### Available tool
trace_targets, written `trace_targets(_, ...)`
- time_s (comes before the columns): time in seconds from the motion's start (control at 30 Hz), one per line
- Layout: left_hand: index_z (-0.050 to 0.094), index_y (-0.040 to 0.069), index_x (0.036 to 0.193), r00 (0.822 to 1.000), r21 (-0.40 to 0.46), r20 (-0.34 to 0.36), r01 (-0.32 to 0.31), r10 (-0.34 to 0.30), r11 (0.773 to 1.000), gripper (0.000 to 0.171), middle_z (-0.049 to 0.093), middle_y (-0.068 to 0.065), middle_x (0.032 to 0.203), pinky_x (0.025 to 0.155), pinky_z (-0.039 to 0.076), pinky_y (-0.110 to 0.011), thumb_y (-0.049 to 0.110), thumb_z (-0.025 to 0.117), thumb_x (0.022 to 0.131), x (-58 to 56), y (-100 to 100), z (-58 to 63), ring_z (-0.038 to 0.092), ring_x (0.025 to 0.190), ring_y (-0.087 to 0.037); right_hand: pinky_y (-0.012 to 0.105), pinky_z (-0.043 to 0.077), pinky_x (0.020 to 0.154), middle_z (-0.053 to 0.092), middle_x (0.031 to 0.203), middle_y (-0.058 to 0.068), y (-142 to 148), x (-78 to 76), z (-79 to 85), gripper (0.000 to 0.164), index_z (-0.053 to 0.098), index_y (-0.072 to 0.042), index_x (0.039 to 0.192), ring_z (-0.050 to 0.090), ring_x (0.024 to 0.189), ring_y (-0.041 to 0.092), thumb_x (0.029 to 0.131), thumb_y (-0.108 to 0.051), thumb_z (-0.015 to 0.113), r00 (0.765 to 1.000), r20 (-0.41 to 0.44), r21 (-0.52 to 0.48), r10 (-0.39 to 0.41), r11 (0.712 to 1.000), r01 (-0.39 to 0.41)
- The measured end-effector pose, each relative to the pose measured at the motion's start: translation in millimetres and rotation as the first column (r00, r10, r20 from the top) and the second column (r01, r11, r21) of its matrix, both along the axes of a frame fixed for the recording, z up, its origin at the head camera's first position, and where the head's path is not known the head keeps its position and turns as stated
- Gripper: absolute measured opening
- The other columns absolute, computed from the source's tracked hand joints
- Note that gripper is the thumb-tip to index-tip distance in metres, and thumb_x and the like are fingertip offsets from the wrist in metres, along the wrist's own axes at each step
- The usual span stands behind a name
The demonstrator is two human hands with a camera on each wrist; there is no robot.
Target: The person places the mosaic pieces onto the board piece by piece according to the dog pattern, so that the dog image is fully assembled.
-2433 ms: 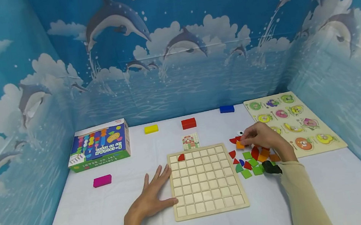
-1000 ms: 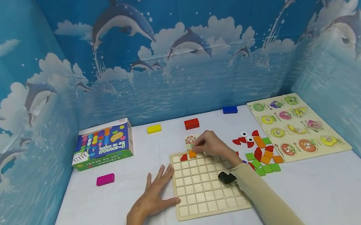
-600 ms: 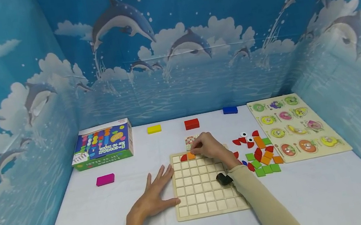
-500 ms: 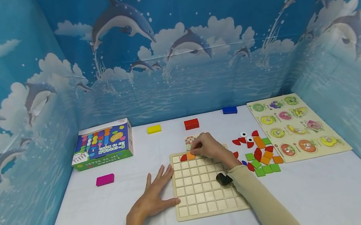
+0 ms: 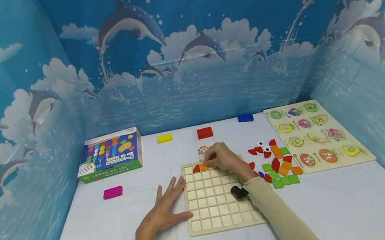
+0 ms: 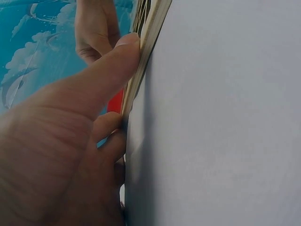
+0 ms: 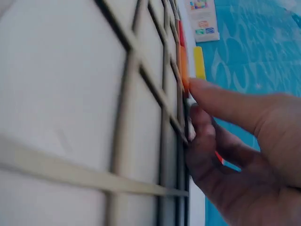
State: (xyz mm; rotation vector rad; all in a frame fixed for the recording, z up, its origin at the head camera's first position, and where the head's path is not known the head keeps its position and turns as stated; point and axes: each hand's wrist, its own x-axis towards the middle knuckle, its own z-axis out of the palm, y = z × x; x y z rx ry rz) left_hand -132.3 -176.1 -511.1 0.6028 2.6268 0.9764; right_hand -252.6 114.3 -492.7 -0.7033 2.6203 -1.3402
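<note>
Right hand pinching the orange tile, left hand spread against the board, I judge the tile light, stiff and best held by its edges.

left hand: lower frame, left of centre, fingers spread | right hand: mid-frame, fingers curled toward thumb

Box top: "5-COLUMN" over "SET OF BEADS"
Green box side: "5-COLUMN SET OF BEADS"
Fruit board: marks too small to read
</note>
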Motion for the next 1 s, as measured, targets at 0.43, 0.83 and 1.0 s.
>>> trace_targets(0.43,0.029,0.016,0.172,1.0,0.026,-0.003,0.019,-0.019,0.999,0.102,0.019,0.001,0.18,0.133,-0.014,-0.06,0.044,0.086,0.092,-0.6,-2.5,-3.0,0.003,0.168,-0.025,0.03,0.061,0.076,0.076,0.095,0.005,57.6,5.2,7.3,0.022,0.08,0.0,0.119,0.068,0.085,0.02,0.1,-0.011,0.078,0.997,-0.065,-0.035,-0.031,0.999,0.028)
trace_targets(0.83,0.03,0.017,0.172,1.0,0.019,-0.002,-0.01,0.01,1.0,0.104,0.021,0.004,0.18,0.133,-0.013,-0.058,0.042,0.088,0.09,-2.2,-0.3,0.8,0.004,0.168,-0.024,0.023,0.054,0.062,0.071,0.1,0.013,138.8,11.9,15.3,0.028,0.078,0.002,0.121,0.063,0.088,0.027,0.095,-0.008,0.083,0.966,-0.096,0.037,-0.238,0.969,0.243)
trace_targets(1.0,0.029,0.016,0.172,1.0,0.018,0.006,-0.002,0.002,1.0,0.103,0.02,0.004,0.18,0.133,-0.013,-0.059,0.043,0.087,0.091,-1.1,-0.2,0.1,0.004,0.169,-0.024,0.023,0.054,0.061,0.069,0.1,0.013,154.6,12.1,10.0,0.033,0.078,0.001,0.121,0.06,0.088,0.027,0.092,-0.009,0.087,0.961,-0.048,0.13,-0.274,0.952,0.278)
